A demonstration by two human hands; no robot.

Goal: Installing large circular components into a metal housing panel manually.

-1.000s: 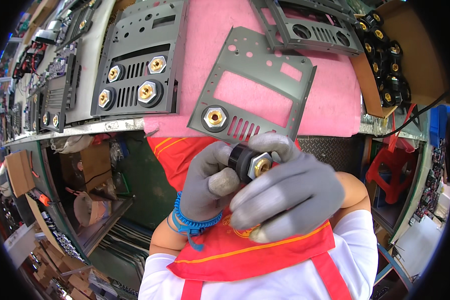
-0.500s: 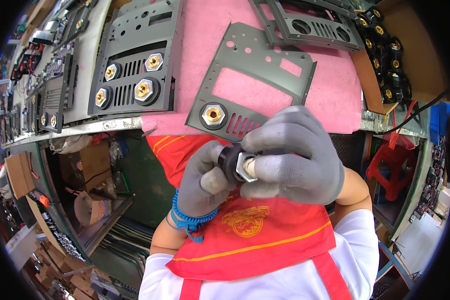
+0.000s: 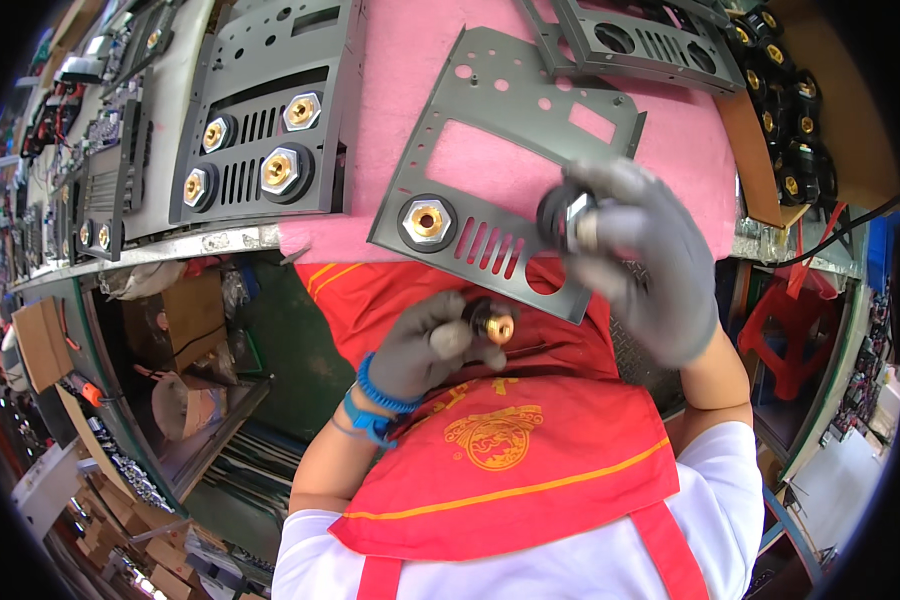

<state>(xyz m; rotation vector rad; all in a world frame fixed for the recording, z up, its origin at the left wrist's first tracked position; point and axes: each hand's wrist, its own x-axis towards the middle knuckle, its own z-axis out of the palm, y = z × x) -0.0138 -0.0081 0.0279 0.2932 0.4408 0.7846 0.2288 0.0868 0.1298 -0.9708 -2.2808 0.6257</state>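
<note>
My left hand (image 3: 415, 350), in a grey glove, is closed around a black socket with a threaded brass core (image 3: 501, 328), just in front of the panel's near edge. Gloved in grey as well, my right hand (image 3: 660, 265) pinches a silver hex nut (image 3: 577, 213) together with a black ring (image 3: 550, 212); this hand is partly blurred. Both parts hang over the right end of a dark grey metal panel (image 3: 510, 120). One brass-cored socket with its hex nut (image 3: 427, 222) sits in the panel's left hole. Below my right hand, the right round hole (image 3: 547, 278) is bare.
On the left stand dark grey panels (image 3: 260, 75) fitted with several sockets. More panels (image 3: 655, 65) lie at the far right on the pink mat (image 3: 395, 60). A cardboard box (image 3: 745, 165) of black sockets (image 3: 805, 125) stands beside them. A red stool (image 3: 788, 330) is under the bench.
My hands have moved apart. The right one took the nut and black ring up and right over the panel; the left one kept the socket, its brass thread now bare. The panel shifted slightly.
</note>
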